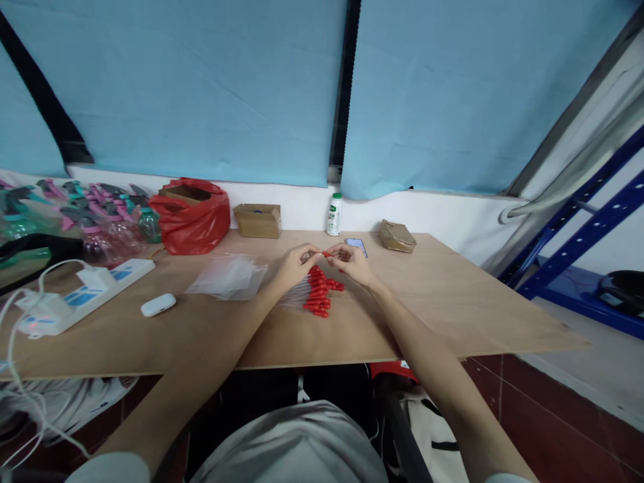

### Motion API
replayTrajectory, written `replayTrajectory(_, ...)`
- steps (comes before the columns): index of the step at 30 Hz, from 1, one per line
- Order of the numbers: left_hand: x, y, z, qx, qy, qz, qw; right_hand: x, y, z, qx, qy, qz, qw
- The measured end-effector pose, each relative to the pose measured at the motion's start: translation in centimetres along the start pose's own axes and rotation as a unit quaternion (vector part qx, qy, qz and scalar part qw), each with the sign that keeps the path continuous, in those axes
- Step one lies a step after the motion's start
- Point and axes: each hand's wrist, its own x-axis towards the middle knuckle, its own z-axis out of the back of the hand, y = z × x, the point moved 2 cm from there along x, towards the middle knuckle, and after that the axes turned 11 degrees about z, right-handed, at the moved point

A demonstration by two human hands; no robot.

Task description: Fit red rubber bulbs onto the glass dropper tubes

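My left hand [296,265] and my right hand [355,264] meet above the middle of the table, fingertips pinched together around a small red bulb [327,254]. It resembles the bulbs of the droppers below; whether a clear tube is attached cannot be made out. Just under my hands lies a pile of droppers [318,292] with red bulbs pointing right and thin clear tubes pointing left. Left of the pile, several clear plastic bags [229,276] lie flat and overlapping, near my left forearm. Behind my right hand rests a phone [357,245], partly covered by it.
Along the back stand a red plastic bag [196,225] with a carton inside, a cardboard box [258,221], a white bottle [334,215] and a brown package [397,236]. At left are spray bottles [108,231], a power strip [90,295] with cables and a white earbud case [158,304].
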Motion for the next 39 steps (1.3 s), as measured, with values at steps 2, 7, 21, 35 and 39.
replayTrajectory(2,0.0,0.1,0.0,0.009,0.005,-0.006,1.000,0.0,-0.1,0.0,-0.005,0.000,0.002,1.000)
replayTrajectory(7,0.1,0.6,0.0,0.032,0.024,-0.002,0.999,-0.2,0.0,-0.1,-0.030,-0.008,0.006,0.999)
replayTrajectory(21,0.3,-0.5,0.6,0.057,0.046,-0.024,0.997,-0.3,0.1,-0.4,-0.101,-0.023,0.023,0.994)
replayTrajectory(35,0.0,-2.0,1.3,0.126,0.065,-0.072,0.987,-0.2,0.4,-0.3,-0.142,-0.009,0.053,0.988)
replayTrajectory(39,0.1,-1.8,1.3,0.115,0.061,-0.066,0.989,-0.2,0.3,-0.2,-0.137,-0.009,0.055,0.989)
